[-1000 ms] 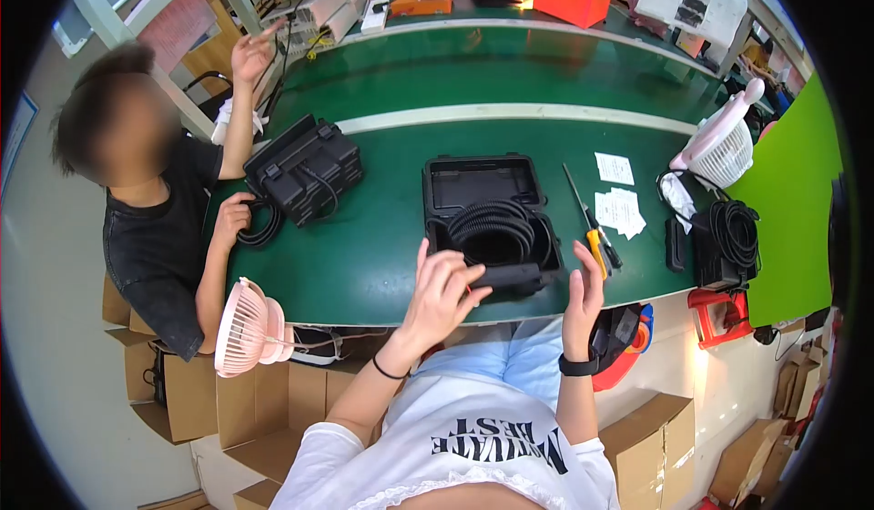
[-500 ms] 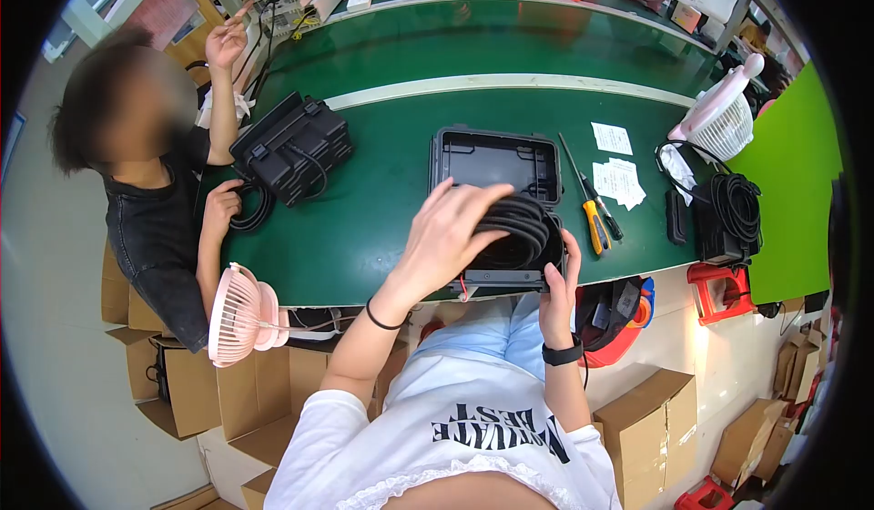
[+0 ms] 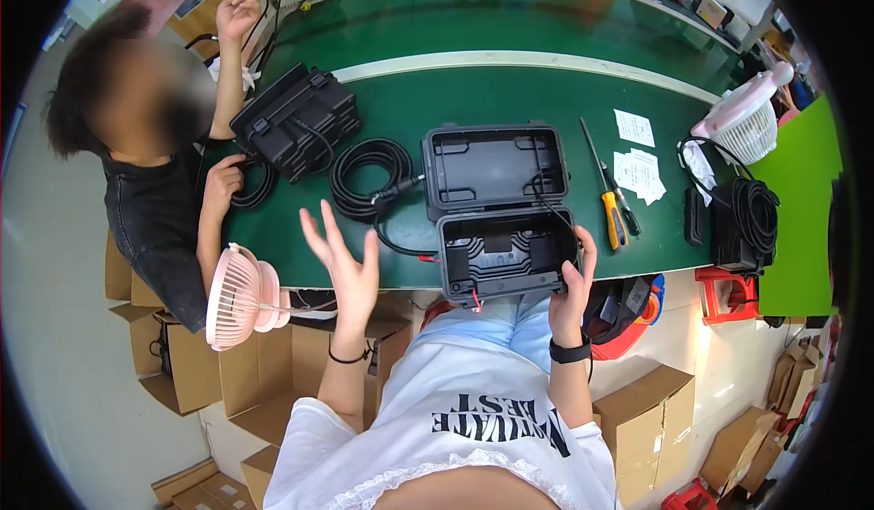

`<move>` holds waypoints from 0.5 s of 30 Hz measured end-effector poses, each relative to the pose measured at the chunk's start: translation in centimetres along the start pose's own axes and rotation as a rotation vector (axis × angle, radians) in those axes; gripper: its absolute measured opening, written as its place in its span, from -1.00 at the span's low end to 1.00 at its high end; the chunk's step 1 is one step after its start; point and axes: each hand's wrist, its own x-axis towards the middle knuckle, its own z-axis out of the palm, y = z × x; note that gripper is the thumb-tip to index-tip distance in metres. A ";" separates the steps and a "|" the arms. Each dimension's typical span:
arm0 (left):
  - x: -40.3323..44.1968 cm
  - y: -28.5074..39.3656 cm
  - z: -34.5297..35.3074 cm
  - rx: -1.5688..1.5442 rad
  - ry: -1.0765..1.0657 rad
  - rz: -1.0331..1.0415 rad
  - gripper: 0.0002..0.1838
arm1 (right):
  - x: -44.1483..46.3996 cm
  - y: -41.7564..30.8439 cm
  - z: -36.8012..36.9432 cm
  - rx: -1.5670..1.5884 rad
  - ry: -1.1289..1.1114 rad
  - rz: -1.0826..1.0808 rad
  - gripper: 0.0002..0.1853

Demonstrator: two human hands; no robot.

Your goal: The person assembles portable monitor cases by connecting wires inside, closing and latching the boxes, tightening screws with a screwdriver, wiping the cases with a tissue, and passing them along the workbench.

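The left hand (image 3: pixel 352 280) spreads its fingers near the coiled cable (image 3: pixel 353 206). The right hand (image 3: pixel 569 297) likely steadies the case (image 3: pixel 496 208); whether pinching, I can't tell

Green-topped workbench (image 3: pixel 391 109) with white strip (image 3: pixel 510 58). Pale floor (image 3: pixel 724 364), glossy at right. Red plastic stool (image 3: pixel 708 277); several cardboard boxes (image 3: pixel 628 437).

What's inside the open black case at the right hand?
A ribbed floor and a black cable toward the right. The right hand hides part of the case's near right corner.
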 end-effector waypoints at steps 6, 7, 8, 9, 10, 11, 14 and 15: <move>-2.7 2.1 -2.1 -0.229 -0.286 0.728 -0.60 | -0.3 0.0 0.9 -0.035 0.069 -0.044 -0.37; -3.2 2.8 -1.7 -0.187 -0.258 0.846 -0.52 | -0.4 -0.6 1.3 -0.082 0.074 -0.044 -0.39; -3.6 3.5 -1.3 -0.146 -0.223 0.962 -0.43 | 0.0 -1.3 1.8 -0.123 0.078 -0.058 -0.40; -4.0 3.9 -0.5 -0.125 -0.169 1.011 -0.38 | 0.0 -2.0 2.3 -0.119 0.071 -0.049 -0.44; -4.3 4.4 -0.4 -0.056 -0.215 1.000 -0.40 | 0.2 -2.2 2.5 -0.142 0.058 -0.041 -0.48; -4.2 4.9 0.2 -0.016 -0.207 1.001 -0.44 | 0.6 -2.6 2.7 -0.156 0.050 -0.044 -0.51; -4.0 4.7 1.0 0.051 -0.159 1.040 -0.55 | 0.9 -3.0 2.7 -0.224 0.025 -0.058 -0.55; -3.6 4.7 1.2 0.065 -0.137 1.060 -0.58 | 1.0 -3.0 2.6 -0.250 0.016 -0.065 -0.56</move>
